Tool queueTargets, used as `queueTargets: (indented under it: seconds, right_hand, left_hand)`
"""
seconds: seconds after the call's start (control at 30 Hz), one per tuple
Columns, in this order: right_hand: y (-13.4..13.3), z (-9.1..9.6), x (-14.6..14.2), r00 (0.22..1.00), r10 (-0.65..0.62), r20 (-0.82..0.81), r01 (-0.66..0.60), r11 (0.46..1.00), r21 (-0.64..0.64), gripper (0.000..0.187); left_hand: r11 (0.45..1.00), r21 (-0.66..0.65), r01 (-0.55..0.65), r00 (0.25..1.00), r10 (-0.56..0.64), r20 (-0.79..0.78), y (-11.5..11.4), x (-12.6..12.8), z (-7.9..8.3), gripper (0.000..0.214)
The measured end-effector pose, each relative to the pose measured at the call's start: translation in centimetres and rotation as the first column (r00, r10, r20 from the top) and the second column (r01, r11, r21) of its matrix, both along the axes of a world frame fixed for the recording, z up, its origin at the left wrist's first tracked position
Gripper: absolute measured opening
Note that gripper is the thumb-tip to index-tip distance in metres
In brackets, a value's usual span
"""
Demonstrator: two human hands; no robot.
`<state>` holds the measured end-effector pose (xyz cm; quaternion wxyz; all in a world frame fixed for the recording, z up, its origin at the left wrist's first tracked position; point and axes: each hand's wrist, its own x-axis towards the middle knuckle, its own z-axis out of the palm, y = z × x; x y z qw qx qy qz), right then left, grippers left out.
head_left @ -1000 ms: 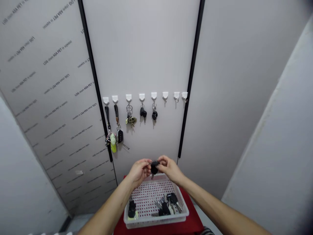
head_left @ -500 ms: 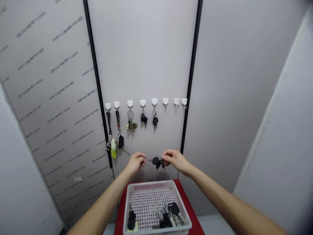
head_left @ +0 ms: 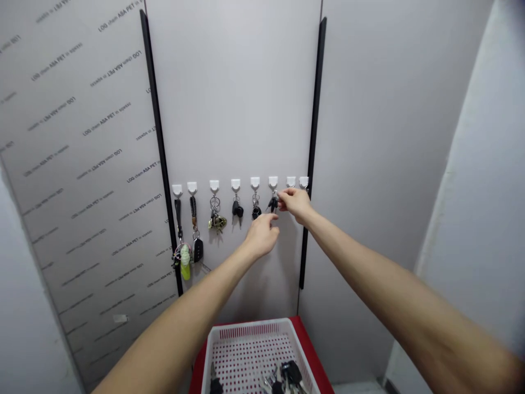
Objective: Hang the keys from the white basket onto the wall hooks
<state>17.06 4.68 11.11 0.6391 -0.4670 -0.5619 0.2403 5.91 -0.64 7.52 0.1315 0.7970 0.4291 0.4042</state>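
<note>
My right hand point(head_left: 295, 203) is raised to the wall and pinches a bunch of black keys point(head_left: 273, 204) just under the sixth white hook point(head_left: 273, 181). My left hand point(head_left: 262, 234) hovers a little below the keys, fingers loosely curled, holding nothing that I can see. The row of white hooks runs across the grey panel; the first five carry key sets, among them a yellow-green fob point(head_left: 185, 262) and a black car key point(head_left: 198, 249). The last two hooks point(head_left: 297, 181) are bare.
A white perforated basket point(head_left: 250, 345) sits low in front on a red surface point(head_left: 308, 345), with several black keys point(head_left: 287, 375) in it. Black vertical strips point(head_left: 311, 158) frame the panel. A printed film-covered panel point(head_left: 82, 164) stands at left.
Both hands rose from above the basket to the hook row, the right carrying the black keys up to the sixth hook. The view tilted upward, so the basket dropped toward the bottom edge.
</note>
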Motion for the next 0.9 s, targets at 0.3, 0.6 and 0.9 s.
queueTargets:
  seconds: [0.3, 0.6, 0.9]
  right_hand:
    - [1.8, -2.2, 0.4, 0.990, -0.133, 0.052, 0.136, 0.988, -0.074, 0.009]
    - [-7.3, -19.0, 0.8, 0.544, 0.399, 0.738, -0.189, 0.916, -0.355, 0.019]
    - [-10.8, -25.2, -0.6, 0.023, 0.431, 0.902, -0.121, 0.897, -0.425, 0.020]
  left_hand:
    - [0.988, -0.156, -0.005, 1.000, 0.002, -0.022, 0.0, -2.0, -4.9, 0.028]
    - [0.813, -0.580, 0.043, 0.999, -0.035, 0.025, -4.1, -5.6, -23.0, 0.029]
    - [0.847, -0.531, 0.036, 0.970, -0.158, -0.186, -5.7, -4.4, -24.5, 0.029]
